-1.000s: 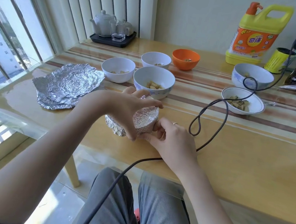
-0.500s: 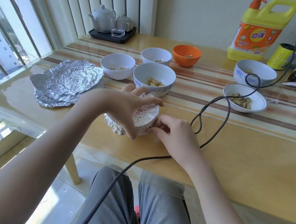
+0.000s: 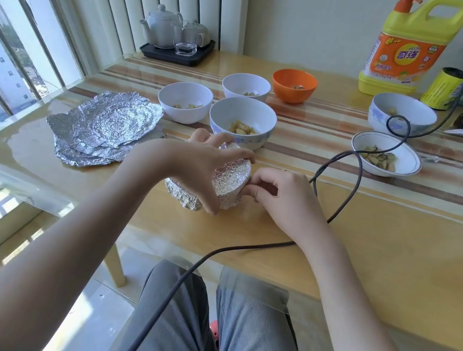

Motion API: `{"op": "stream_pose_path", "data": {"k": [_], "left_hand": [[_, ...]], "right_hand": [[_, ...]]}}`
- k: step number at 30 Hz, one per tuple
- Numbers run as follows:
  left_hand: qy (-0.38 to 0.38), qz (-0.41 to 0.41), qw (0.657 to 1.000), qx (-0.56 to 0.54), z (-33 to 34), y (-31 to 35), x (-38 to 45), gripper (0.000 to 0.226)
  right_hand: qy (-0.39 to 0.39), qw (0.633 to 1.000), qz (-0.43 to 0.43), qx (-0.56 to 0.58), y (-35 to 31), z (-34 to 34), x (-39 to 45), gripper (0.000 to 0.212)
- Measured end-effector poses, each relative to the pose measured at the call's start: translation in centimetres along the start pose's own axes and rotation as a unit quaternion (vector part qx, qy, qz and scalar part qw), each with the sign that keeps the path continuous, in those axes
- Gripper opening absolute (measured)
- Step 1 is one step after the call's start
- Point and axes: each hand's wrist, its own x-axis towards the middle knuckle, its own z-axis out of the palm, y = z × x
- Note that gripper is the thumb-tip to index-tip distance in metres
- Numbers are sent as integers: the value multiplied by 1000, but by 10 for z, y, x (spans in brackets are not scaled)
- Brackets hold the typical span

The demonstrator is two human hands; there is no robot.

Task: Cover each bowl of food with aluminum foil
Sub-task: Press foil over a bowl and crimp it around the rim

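In hand: foil-wrapped bowl point(image 3: 229, 179) on the surface point(image 3: 365, 242), left grip point(image 3: 195, 166) spread over it, right grip point(image 3: 277, 196) pinching foil at its side.
Left: six open bowls beyond the grips (nearest point(image 3: 242, 121)); spare foil sheets point(image 3: 101, 127) leftward.
Writing: detergent jug point(image 3: 408, 48), Chinese characters (small print unreadable).

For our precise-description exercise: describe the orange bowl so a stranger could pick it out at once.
Start at the big yellow detergent jug by the back wall of the table. Just left of it and a little nearer sits the orange bowl, beside a white bowl. It is the only coloured bowl; all the others are white.
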Motion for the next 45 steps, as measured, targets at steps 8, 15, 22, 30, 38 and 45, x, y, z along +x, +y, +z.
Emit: {"op": "stream_pose_path", "data": {"k": [8, 15, 22, 30, 38, 45], "left_hand": [[0, -1, 1000, 2, -1, 1, 1, 106], [5, -50, 999, -3, 0, 10, -1, 108], [3, -56, 998, -13, 0, 12, -3, 107], [3, -57, 998, -14, 0, 14, -5, 106], [4, -60, 998, -11, 0, 14, -4, 106], [-11, -100, 995, -12, -2, 15, -3, 110]], "right_hand": [[-9, 1000, 22, -13, -5, -10, 2, 28], [-38, 998, 40, 5, 2, -6, -16, 25], [-27, 999, 32, 11, 0, 10, -10, 10], [-101, 987, 52, 111, 0, -2, 6, 13], [-133, 988, 71, 20, -7, -14, 20, 7], [-44, 993, 78, -81, -4, -10, 17, 49]]}}
